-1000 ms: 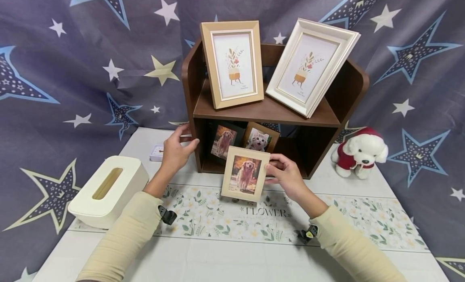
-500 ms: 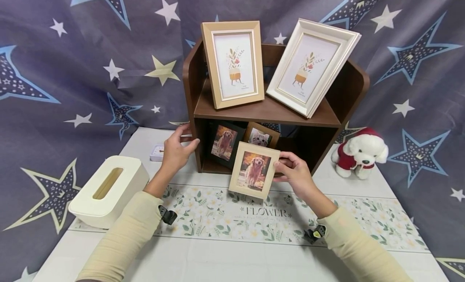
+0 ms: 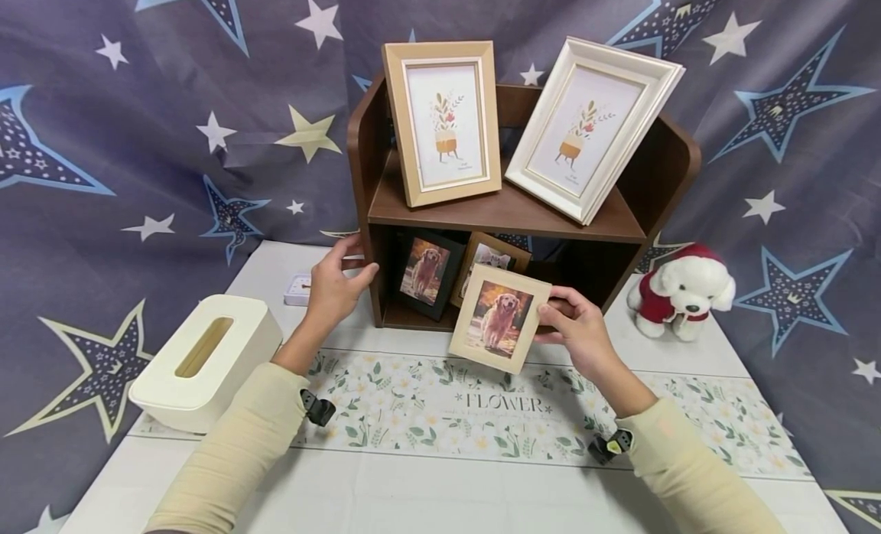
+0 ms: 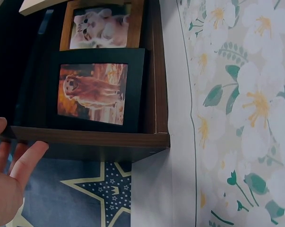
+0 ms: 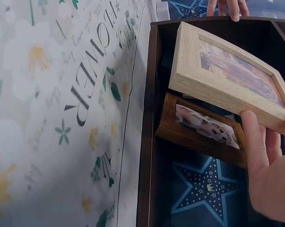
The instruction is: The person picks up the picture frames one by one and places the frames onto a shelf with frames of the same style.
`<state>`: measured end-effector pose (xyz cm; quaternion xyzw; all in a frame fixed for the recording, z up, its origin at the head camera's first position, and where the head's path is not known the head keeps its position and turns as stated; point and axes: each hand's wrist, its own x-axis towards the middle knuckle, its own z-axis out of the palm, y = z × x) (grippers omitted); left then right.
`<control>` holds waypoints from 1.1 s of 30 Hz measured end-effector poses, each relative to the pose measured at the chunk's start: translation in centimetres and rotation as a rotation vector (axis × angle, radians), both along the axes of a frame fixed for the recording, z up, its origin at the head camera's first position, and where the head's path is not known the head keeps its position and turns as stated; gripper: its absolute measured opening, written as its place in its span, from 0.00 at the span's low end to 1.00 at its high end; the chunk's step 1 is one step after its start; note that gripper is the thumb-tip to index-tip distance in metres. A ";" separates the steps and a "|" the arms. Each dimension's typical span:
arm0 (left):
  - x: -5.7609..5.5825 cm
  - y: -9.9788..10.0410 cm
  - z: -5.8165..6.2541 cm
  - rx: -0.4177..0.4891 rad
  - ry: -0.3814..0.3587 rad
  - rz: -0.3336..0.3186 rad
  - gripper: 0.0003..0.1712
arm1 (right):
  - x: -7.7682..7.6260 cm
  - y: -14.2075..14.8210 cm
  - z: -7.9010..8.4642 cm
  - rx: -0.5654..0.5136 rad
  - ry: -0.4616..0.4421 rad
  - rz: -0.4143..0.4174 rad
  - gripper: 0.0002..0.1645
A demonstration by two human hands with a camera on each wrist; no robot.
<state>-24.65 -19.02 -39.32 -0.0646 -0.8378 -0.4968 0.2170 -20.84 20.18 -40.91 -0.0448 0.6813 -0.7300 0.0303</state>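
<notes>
My right hand (image 3: 581, 331) pinches the right edge of a light wood picture frame (image 3: 501, 317) with a golden dog photo, tilted in front of the shelf's lower compartment. Behind it, a brown wood picture frame (image 5: 206, 125) with a kitten photo is partly covered. Left of that, a black picture frame (image 4: 135, 90) with a dog photo leans inside the compartment. My left hand (image 3: 336, 285) rests against the left side panel of the dark brown shelf (image 3: 509, 215); its thumb touches the panel's front edge, while its other fingertips are partly hidden.
On the upper shelf stand a tan picture frame (image 3: 406, 128) and a tilted white picture frame (image 3: 622, 163). A cream tissue box (image 3: 165, 396) and a small white clock-like object (image 3: 297, 291) are at left. A plush dog (image 3: 688, 285) sits right, and a floral runner (image 3: 392, 419) crosses the table.
My right hand has carried the light wood frame to the right and slightly up, covering more of the kitten frame and uncovering the black one. My left hand stays put.
</notes>
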 end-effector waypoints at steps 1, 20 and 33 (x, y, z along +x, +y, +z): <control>0.0 0.0 0.0 0.002 -0.003 0.001 0.31 | 0.1 0.1 0.0 -0.002 0.000 -0.003 0.12; 0.2 0.0 0.2 0.010 -0.002 -0.002 0.31 | 0.6 1.9 0.1 -0.026 -0.003 -0.062 0.12; 0.1 0.0 0.1 0.006 0.006 -0.002 0.31 | 0.9 3.7 0.2 -0.069 0.028 -0.088 0.13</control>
